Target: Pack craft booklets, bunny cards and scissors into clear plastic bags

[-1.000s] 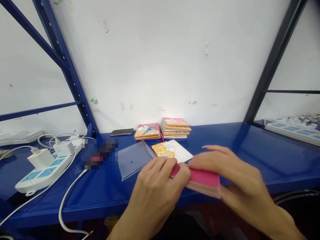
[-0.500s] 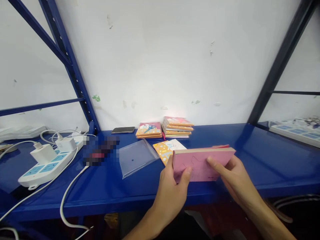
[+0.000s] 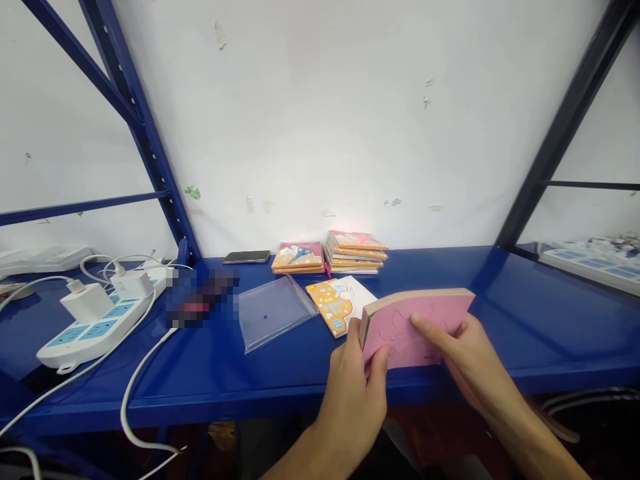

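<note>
A thick pink notebook (image 3: 415,327) is held upright on its edge above the front of the blue shelf (image 3: 530,313), its cover facing me. My left hand (image 3: 353,393) grips its left end, thumb on the cover. My right hand (image 3: 467,363) grips its right side, with the fingers laid across the cover. Just behind the notebook an orange and white booklet (image 3: 340,303) lies flat on the shelf.
A clear plastic case (image 3: 275,320) lies left of the booklet. Two stacks of small notebooks (image 3: 330,257) and a dark phone (image 3: 246,257) sit by the white wall. A white power strip (image 3: 90,320) with chargers and cables is at the left. Blue rack posts stand on both sides.
The pink notebook went from lying low and flat between my hands to standing on edge with its cover facing me. It then shifted slightly right and down.
</note>
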`<state>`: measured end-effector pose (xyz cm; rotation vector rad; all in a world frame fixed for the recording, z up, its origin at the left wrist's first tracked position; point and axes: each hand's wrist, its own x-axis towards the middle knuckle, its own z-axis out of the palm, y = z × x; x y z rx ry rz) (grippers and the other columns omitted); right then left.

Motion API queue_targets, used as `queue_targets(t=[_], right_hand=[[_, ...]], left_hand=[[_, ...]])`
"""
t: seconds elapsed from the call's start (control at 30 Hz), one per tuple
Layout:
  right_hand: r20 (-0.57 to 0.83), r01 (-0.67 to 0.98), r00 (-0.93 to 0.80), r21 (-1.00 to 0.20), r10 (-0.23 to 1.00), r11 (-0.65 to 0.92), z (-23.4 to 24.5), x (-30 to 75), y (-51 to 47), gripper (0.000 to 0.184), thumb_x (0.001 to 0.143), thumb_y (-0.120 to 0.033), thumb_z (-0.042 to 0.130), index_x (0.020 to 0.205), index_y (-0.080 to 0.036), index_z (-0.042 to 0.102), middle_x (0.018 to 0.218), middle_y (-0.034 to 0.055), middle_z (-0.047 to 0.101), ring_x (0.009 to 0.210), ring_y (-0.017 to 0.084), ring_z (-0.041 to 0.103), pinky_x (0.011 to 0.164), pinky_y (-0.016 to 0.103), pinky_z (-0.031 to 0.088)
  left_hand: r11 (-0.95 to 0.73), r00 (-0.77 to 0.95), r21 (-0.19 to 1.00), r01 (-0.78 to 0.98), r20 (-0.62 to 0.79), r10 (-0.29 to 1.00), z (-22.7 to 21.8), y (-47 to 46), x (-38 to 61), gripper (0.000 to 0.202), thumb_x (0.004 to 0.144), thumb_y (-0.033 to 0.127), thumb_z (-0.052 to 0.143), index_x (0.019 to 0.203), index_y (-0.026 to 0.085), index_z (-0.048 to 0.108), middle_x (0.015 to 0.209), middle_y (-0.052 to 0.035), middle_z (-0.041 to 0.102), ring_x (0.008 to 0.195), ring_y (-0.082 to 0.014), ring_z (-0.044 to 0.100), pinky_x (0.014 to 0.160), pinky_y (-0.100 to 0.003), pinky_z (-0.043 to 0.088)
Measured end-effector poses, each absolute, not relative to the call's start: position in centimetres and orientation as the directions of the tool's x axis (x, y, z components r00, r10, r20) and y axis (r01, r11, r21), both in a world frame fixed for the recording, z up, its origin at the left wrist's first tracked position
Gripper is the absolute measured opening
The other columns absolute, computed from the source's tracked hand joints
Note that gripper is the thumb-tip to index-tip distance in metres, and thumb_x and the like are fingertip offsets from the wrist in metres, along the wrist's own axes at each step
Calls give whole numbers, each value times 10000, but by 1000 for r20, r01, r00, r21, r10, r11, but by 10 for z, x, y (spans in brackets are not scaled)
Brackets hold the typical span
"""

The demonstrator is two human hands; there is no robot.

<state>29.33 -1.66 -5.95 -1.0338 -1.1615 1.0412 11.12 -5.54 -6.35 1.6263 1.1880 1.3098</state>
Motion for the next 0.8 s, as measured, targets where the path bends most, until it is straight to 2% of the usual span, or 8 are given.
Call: queue_targets(t=[0.17, 0.23, 0.3, 0.4, 0.5, 0.6, 0.67, 0.8], right_hand=[[157, -72, 92, -984, 983, 164, -61, 295, -16, 470, 721, -521, 878, 1009, -171, 754, 981, 112, 805, 943, 342, 749, 796, 399, 609], [151, -108, 83, -981, 985, 160, -58, 296, -16, 527, 782, -636, 779, 1062, -192, 738, 988, 114, 803, 946, 344, 749, 777, 407, 606], [141, -186, 41, -972, 989, 146, -50, 298, -13, 610, 882, -755, 557, 1156, -230, 704, 1004, 111, 797, 949, 342, 749, 768, 431, 601], [165, -178, -32, -971, 986, 157, -36, 300, -3, 565, 967, -705, 401, 1223, -270, 657, 1011, 84, 787, 945, 312, 743, 788, 429, 581], [188, 199, -174, -954, 967, 222, -27, 298, 11, 438, 922, -584, 585, 1145, -223, 697, 916, 64, 777, 863, 263, 726, 799, 371, 551], [-5, 562, -432, -784, 902, 264, -21, 285, 20, 439, 906, -555, 629, 1148, -199, 719, 830, 54, 770, 760, 234, 714, 738, 335, 532], [-58, 724, -405, -629, 913, 281, -18, 272, 22, 467, 962, -584, 529, 1133, -199, 731, 799, 65, 768, 742, 244, 722, 717, 341, 517], [46, 952, -170, -249, 984, 176, -16, 241, 27, 603, 1029, -600, 339, 1011, -180, 771, 935, 149, 782, 908, 350, 739, 761, 418, 502]], left_hand=[[-374, 132, 876, 305, 350, 927, -67, -54, 111, 411, 1030, 326, 473, 1386, 141, 561, 1305, -170, 705, 1179, -330, 671, 1008, -428, 487], [-362, 106, 882, 301, 346, 932, -64, -53, 109, 430, 1013, 336, 516, 1388, 132, 570, 1320, -180, 697, 1217, -356, 650, 1037, -456, 474], [-347, 42, 914, 209, 346, 937, -56, -50, 103, 459, 984, 329, 582, 1405, 146, 571, 1365, -173, 676, 1265, -356, 623, 1083, -468, 458], [-333, -23, 937, -102, 333, 943, -36, -44, 88, 495, 959, 308, 646, 1427, 170, 559, 1400, -146, 661, 1285, -320, 623, 1089, -454, 491], [-320, -86, 887, -332, 309, 947, -13, -38, 64, 578, 909, 315, 739, 1437, 173, 553, 1352, -143, 695, 1231, -318, 665, 1042, -456, 551], [-391, -238, 830, -398, 318, 918, 8, -35, 38, 641, 848, 261, 809, 1436, 194, 564, 1353, -130, 696, 1244, -315, 661, 1047, -451, 565], [-458, -320, 808, -372, 351, 880, 19, -36, 23, 611, 835, 227, 819, 1405, 201, 600, 1355, -124, 697, 1274, -318, 643, 1075, -450, 553], [-551, -409, 781, -294, 418, 811, 33, -36, 4, 503, 879, 193, 772, 1364, 224, 641, 1397, -102, 675, 1345, -304, 591, 1117, -437, 531]])
